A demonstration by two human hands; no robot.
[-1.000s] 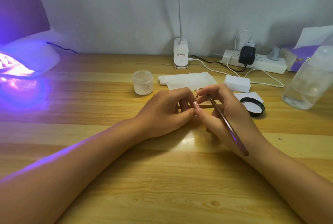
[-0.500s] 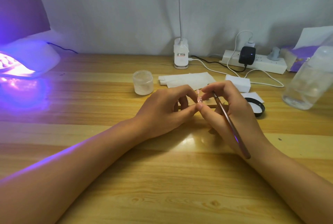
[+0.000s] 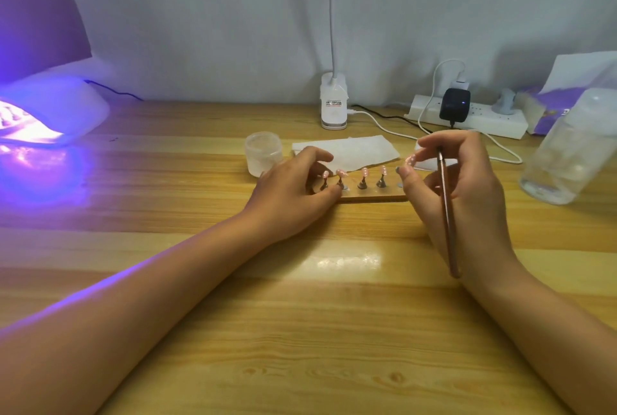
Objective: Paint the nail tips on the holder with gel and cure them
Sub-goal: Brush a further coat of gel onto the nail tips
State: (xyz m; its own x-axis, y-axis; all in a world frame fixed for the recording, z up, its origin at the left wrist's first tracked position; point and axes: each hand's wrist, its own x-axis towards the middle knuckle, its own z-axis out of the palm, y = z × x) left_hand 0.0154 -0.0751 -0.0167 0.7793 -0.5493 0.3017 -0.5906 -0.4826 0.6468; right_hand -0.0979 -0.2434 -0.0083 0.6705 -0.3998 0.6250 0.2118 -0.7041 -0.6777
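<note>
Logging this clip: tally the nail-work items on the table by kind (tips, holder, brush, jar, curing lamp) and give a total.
nail tips: 5 (4 standing on the holder, 1 pinched in the right hand)
holder: 1
brush: 1, also in the right hand
jar: 1
curing lamp: 1, lit
Total: 9

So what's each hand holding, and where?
Right hand grips a brush near its top and pinches a nail tip; left hand holds the holder at its left end.
</note>
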